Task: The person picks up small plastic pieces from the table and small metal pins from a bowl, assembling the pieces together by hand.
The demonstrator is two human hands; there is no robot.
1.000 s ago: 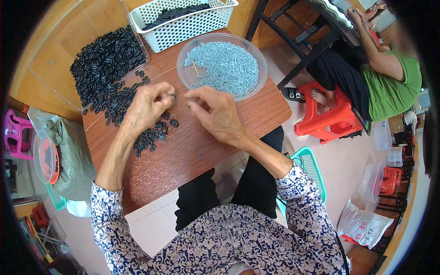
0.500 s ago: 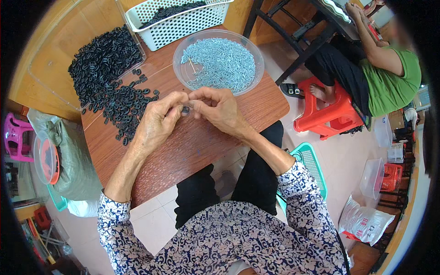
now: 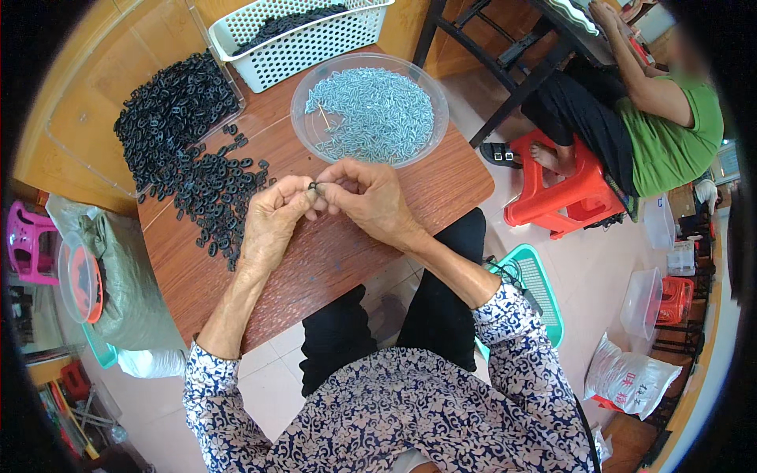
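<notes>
Above the brown table, my left hand [image 3: 272, 217] and my right hand [image 3: 372, 203] meet at the fingertips. Between them is a small black plastic piece [image 3: 313, 186], pinched by both hands. Fingers cover most of it, so whether a metal part is in it cannot be made out. Left of my hands, similar black oval pieces [image 3: 222, 189] lie loose on the table, running back to a large heap [image 3: 169, 106] in a clear tray. Beyond my right hand stands a clear round bowl [image 3: 441, 118] full of small silvery-blue screw-like pieces [image 3: 386, 106].
A white perforated basket [image 3: 303, 55] with black pieces stands at the table's back. To the right, a person in a green top [image 3: 670, 134] sits by a red stool [image 3: 544, 185] at a dark table. A green basket [image 3: 544, 296] is beside my leg; a sack [image 3: 134, 276] stands left.
Both hands have shifted slightly and the fingers have re-gripped. The black piece now shows at the tips of both hands. The whole view has moved a little.
</notes>
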